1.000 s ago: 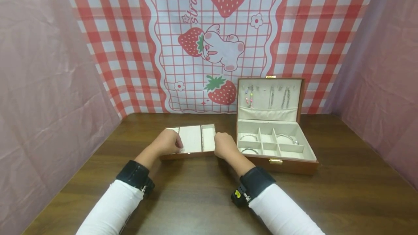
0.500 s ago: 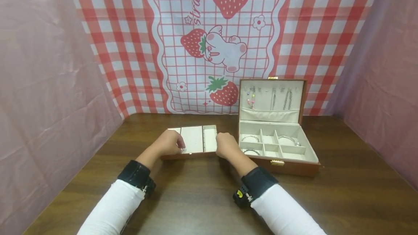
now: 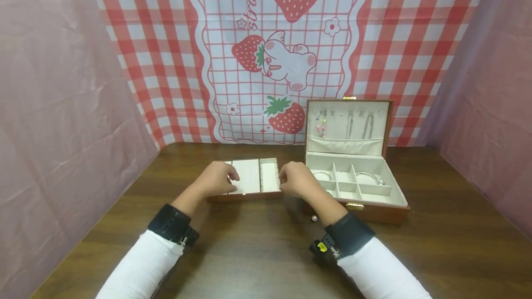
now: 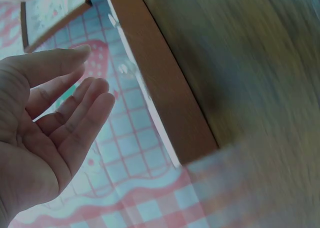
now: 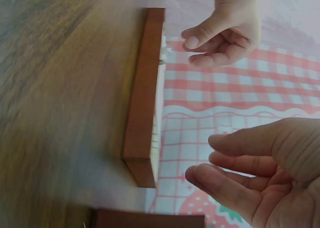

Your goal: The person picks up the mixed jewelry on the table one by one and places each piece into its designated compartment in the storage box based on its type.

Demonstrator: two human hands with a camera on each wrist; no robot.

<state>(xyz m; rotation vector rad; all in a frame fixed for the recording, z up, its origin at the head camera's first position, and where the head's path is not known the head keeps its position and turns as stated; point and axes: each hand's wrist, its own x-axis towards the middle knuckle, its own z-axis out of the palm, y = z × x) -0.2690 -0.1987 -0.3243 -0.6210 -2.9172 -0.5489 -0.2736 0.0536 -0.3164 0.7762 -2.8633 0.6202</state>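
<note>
A shallow brown tray (image 3: 246, 175) with a pale lining and dividers lies on the table. My left hand (image 3: 214, 179) hovers over its left part, thumb and fingers apart and holding nothing. Small shiny pieces (image 4: 127, 69) show along the tray's upper edge in the left wrist view. At the tray's right end is my right hand (image 3: 297, 179). The right wrist view shows its fingers (image 5: 220, 183) loosely bent, with a gap between them and the tray. Just right of that hand stands an open brown jewelry box (image 3: 376, 214), partly covered by the right forearm.
Bracelets (image 3: 369, 177) lie in the box's compartments. Necklaces (image 3: 368, 125) and a colourful beaded strand (image 3: 321, 126) hang inside its raised lid. A small pearl-like ball (image 3: 314, 218) is on the table before the box. Behind hangs a strawberry-print cloth (image 3: 237, 82).
My right hand has let go of the tray's right end and shifted right. My left fingers have spread apart. The small ball has come into sight beside the right wrist.
</note>
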